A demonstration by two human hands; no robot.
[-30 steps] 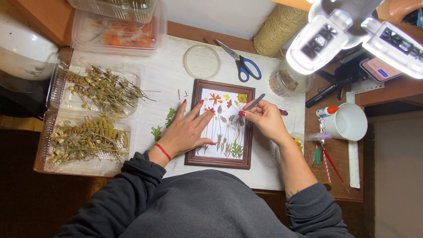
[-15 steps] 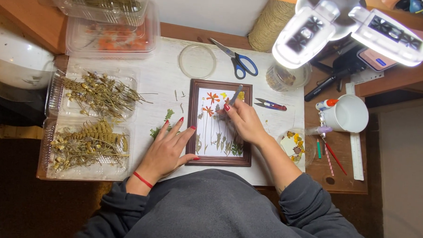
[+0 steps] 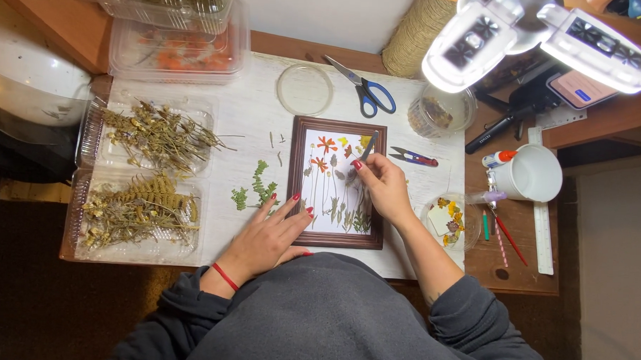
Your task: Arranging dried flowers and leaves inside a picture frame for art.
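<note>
A dark wooden picture frame (image 3: pixel 338 124) lies on the white table mat, filled with pressed flowers on white paper. My right hand (image 3: pixel 385 187) is over the frame's right side, pinching grey tweezers (image 3: pixel 368 145) whose tips reach toward the upper flowers. My left hand (image 3: pixel 269 236) lies flat with its fingers spread on the frame's lower left corner, holding nothing. A green fern sprig (image 3: pixel 258 188) rests just left of the frame.
Clear trays of dried plants (image 3: pixel 151 135) sit at the left, stacked containers (image 3: pixel 179 51) at the back. A round lid (image 3: pixel 304 89), blue-handled scissors (image 3: pixel 366 89), a jar (image 3: pixel 440 113), snips (image 3: pixel 413 158), a white mug (image 3: pixel 530 173), a dish of petals (image 3: pixel 450 221) and a lamp (image 3: pixel 538 38) surround the frame.
My right hand with the tweezers has shifted left and down over the frame. My left hand has slid back from the picture to the frame's lower left corner.
</note>
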